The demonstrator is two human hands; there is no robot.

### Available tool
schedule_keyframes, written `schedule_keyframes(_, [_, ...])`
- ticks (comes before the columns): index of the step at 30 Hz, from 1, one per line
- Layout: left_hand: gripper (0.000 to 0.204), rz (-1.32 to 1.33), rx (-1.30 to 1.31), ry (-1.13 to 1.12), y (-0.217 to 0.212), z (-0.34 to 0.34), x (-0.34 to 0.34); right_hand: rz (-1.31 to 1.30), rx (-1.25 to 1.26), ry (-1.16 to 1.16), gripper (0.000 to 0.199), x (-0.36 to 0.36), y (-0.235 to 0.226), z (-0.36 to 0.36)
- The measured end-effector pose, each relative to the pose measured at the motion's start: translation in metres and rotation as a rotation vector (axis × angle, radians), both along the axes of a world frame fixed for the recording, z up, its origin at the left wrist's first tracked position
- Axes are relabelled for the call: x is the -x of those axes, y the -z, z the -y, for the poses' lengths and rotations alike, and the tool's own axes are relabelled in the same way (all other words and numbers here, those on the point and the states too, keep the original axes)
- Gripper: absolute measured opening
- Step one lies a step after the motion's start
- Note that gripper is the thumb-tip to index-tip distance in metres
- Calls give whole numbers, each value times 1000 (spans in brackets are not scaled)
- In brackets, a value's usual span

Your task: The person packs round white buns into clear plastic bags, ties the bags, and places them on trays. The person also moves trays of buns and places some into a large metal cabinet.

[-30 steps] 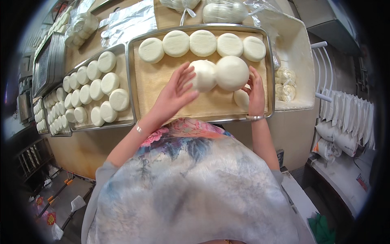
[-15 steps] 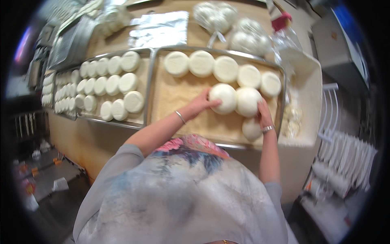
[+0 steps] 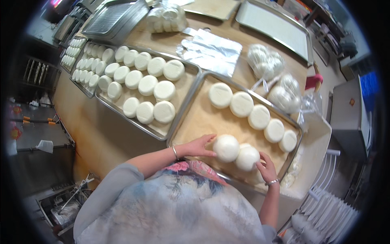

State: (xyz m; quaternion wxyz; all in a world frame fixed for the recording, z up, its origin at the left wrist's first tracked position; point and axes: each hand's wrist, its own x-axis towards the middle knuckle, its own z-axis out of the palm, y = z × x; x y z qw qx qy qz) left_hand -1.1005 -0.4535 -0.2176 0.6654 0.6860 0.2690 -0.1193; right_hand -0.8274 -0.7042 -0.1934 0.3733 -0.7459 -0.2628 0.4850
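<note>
Two smooth, round white buns are held side by side between my hands over the near part of a metal tray (image 3: 187,112) lined with tan paper. My left hand (image 3: 200,146) has its thumb and fingers against the left bun (image 3: 226,148). With curled fingers, my right hand (image 3: 267,167) grips the right bun (image 3: 247,159) at its outer side. Another pale round surface (image 3: 245,146) shows partly behind the pair. Along the tray's far side runs a row of flat-topped white buns (image 3: 258,117).
To the left, a second tray (image 3: 152,133) carries several rows of flat-topped buns. Beyond the trays lie silvery sheets (image 3: 215,51) and bagged buns (image 3: 265,62). A white tub (image 3: 315,156) adjoins the tray's right side. An unfilled-looking tray (image 3: 276,30) lies at the far right.
The view has turned, so the trays now slant. Both hands have brought the two buns nearer to me, away from the far row. Each hand still touches its bun.
</note>
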Motion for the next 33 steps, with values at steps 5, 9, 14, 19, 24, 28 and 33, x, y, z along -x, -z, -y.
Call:
schedule_keyframes(5, [68,122,-104,-118,-15,-74,40,213,-73,60,29,-2,-40,-95])
schedule_keyframes(9, [40,334,-528,-277,-22,-177,81,317,-176,-102,27,36,-61,-220])
schedule_keyframes(14, [32,346,-560,-459,-23,-279,126,534,-423,-455,36,116,-83,-411])
schedule_keyframes(19, [32,420,-441,-565,-34,-304,175,789,-706,-759,66,219,-101,-629])
schedule_keyframes(24, [28,348,-197,-696,-37,-295,238,905,-867,-954,77,332,-88,-828])
schedule_keyframes(28, [26,300,-109,-795,-34,-292,282,961,-773,-1040,75,407,-69,-928])
schedule_keyframes(33, [26,258,-34,-904,-31,-304,297,1144,-411,-1194,72,448,-63,-984])
